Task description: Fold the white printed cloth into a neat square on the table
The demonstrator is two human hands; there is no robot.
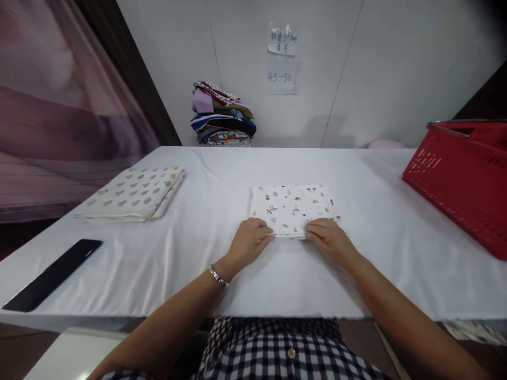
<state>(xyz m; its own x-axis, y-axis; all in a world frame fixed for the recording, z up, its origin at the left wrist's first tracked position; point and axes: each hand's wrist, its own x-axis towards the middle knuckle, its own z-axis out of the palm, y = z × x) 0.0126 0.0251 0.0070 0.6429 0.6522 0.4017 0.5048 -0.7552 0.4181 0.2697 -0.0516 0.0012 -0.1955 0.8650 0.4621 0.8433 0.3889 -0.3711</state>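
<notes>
I see my left hand [250,238] and my right hand [328,237] both resting on the near edge of a small folded white cloth with scattered little prints [292,208], which lies flat near the middle of the white-covered table [198,253], somewhat closer to the near edge than the far one. Each hand is loosely curled, its fingers laid over the cloth's near hem; whether they pinch the hem or only press on it, I cannot tell. A silver bracelet [217,275] sits on my left wrist.

Toward the left edge lies a second folded cream cloth with grey heart shapes [132,194], well apart from my hands. A flat black rectangular slab [53,274] rests at the near left corner, angled along the table's edge. A red plastic basket with slotted walls [461,182] stands at the right edge. Behind the far edge, against the wall, sits a stack of folded multicoloured fabrics [222,115].

Bare tablecloth lies open on all sides of the printed cloth, widest between it and the basket and between it and the heart cloth.
</notes>
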